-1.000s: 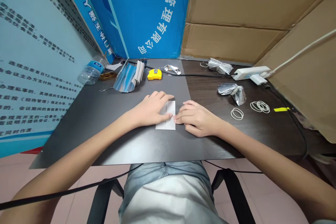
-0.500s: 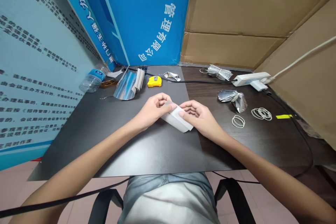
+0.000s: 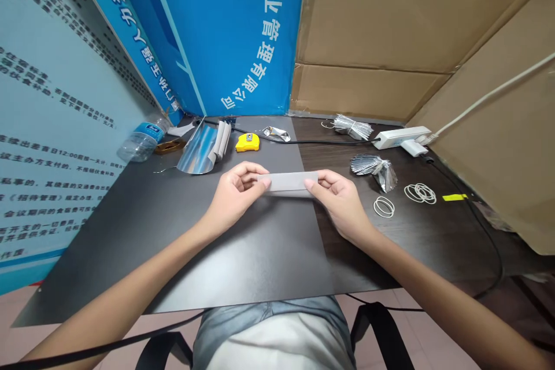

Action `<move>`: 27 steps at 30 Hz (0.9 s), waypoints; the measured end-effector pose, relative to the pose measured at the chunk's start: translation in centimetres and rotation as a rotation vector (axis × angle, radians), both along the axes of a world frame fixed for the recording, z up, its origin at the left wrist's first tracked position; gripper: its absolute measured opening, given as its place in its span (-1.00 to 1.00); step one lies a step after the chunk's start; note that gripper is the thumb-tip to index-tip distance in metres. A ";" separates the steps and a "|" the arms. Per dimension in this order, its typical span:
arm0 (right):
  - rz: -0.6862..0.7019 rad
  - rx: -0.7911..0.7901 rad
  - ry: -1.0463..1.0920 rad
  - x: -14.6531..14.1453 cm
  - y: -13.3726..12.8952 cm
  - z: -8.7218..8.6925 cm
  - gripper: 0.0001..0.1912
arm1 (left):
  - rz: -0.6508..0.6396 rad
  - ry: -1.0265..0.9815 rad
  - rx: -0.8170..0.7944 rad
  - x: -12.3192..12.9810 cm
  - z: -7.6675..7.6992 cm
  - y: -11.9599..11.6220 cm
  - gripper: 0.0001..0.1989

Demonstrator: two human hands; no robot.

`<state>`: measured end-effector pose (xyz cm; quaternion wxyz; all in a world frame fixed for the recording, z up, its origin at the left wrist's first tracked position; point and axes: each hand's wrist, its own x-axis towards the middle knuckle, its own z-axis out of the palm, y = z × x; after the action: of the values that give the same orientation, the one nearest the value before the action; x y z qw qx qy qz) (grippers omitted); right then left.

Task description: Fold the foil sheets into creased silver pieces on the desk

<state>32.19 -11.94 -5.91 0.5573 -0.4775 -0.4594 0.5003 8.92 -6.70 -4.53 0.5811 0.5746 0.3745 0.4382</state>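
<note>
Above the dark mat, a folded white paper strip is held level in the air. My left hand pinches its left end between thumb and fingers. My right hand pinches its right end the same way. The strip's ends are hidden inside my fingers. Nearest my right hand is a fan of pleated silver foil. A yellow tape measure lies beyond my left hand.
At the back lie a curved foil sheet, a water bottle and a pleated foil bundle. Rubber bands and a power strip sit on the dark wooden table. Cardboard and a blue printed board stand behind.
The white paper has gone from lying flat under both hands to being lifted and tilted, and now it stretches level between my hands. My view has tipped slightly.
</note>
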 end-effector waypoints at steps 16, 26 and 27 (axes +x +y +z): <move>0.071 0.181 -0.272 -1.2 -2.1 0.8 -0.85 | -0.082 0.333 0.372 1.3 2.1 -2.5 -0.87; 0.057 0.175 -0.300 -1.3 -2.1 1.4 -0.85 | -0.095 0.347 0.385 1.3 2.1 -2.7 -0.88; 0.058 0.179 -0.302 -1.3 -2.1 1.5 -0.85 | -0.093 0.351 0.387 1.3 2.1 -2.7 -0.88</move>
<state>30.88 -14.04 -4.46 0.5078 -0.4822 -0.5942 0.3957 10.19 -9.40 -2.41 0.4059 0.7589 0.3520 0.3680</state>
